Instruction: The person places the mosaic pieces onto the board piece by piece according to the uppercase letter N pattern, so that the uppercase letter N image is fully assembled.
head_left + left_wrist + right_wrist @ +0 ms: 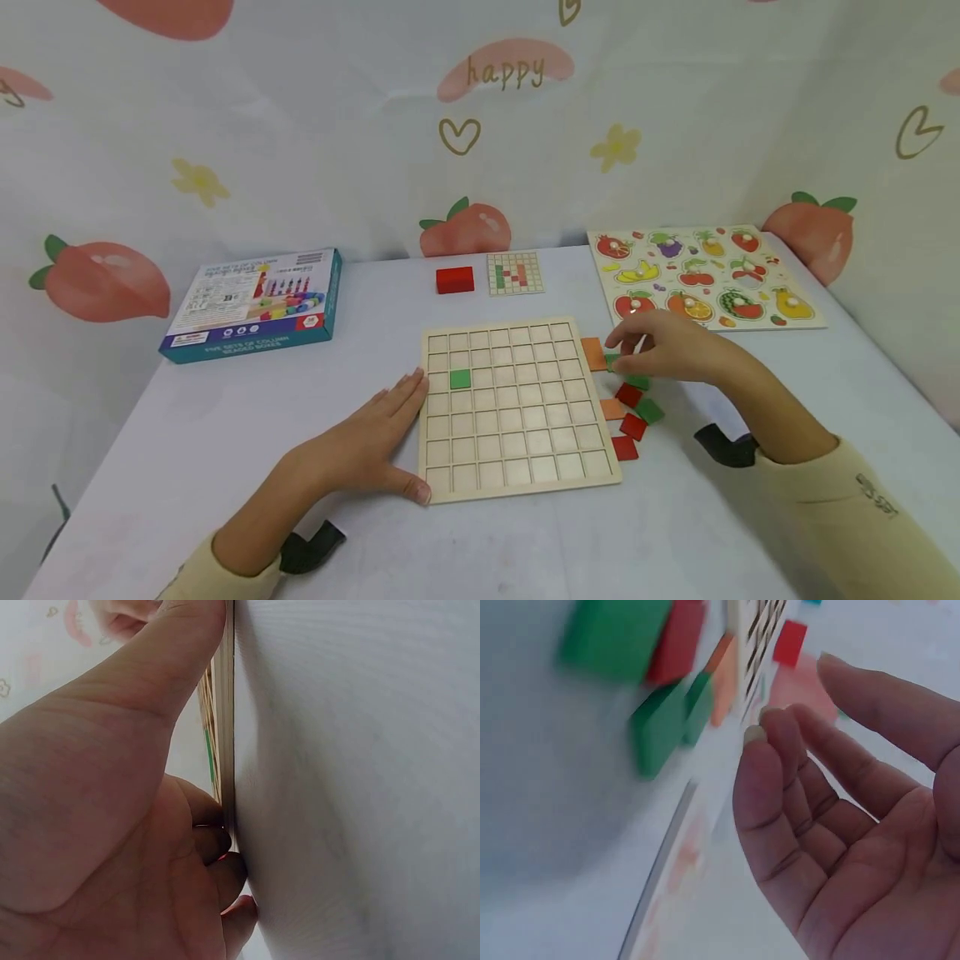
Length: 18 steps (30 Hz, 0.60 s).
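Observation:
A pale wooden grid board (517,408) lies on the table, with one green tile (460,379) in a cell at its upper left. My left hand (367,442) rests along the board's left edge, fingers and thumb spread and touching it. Over loose tiles at the board's right side hovers my right hand (671,346). In the right wrist view its thumb and fingers stand apart, holding nothing. Near it lie an orange tile (593,353), a red tile (629,394) and a green tile (649,410); the hand partly hides another green one.
Behind the board are a red block (454,280) and a small pattern card (515,273). A boxed toy set (255,304) lies at the back left. At the back right, a fruit puzzle board (705,279) lies near the patterned backdrop.

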Motion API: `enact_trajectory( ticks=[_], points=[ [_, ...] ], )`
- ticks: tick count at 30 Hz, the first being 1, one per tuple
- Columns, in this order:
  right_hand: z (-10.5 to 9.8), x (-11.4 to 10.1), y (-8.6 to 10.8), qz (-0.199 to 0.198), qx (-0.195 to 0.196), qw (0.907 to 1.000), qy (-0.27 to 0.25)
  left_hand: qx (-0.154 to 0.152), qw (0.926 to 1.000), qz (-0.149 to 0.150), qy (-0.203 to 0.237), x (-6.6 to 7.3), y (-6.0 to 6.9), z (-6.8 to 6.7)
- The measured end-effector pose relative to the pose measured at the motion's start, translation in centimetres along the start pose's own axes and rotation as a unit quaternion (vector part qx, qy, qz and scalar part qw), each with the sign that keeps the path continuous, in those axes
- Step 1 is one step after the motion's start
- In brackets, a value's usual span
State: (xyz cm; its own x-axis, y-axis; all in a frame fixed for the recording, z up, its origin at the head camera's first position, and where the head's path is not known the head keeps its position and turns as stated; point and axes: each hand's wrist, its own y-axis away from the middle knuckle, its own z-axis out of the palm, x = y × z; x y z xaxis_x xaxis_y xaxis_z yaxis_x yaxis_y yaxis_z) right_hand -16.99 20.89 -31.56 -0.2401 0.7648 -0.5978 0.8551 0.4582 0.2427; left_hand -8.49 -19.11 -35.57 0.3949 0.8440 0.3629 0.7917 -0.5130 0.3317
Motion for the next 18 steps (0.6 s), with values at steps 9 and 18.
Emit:
enact_trajectory(
  ticks=[9,18],
  points=[
    [0.4,2.0,0.2,0.042,0.0,0.9991,0.003,-0.009,1.0,-0.001,-0.001,0.2,-0.1,0.0],
    [1.5,1.6,-0.5,0.039,0.025,0.9987,0.02,-0.005,0.9999,-0.01,-0.002,0.1,-0.1,0.0]
  ],
)
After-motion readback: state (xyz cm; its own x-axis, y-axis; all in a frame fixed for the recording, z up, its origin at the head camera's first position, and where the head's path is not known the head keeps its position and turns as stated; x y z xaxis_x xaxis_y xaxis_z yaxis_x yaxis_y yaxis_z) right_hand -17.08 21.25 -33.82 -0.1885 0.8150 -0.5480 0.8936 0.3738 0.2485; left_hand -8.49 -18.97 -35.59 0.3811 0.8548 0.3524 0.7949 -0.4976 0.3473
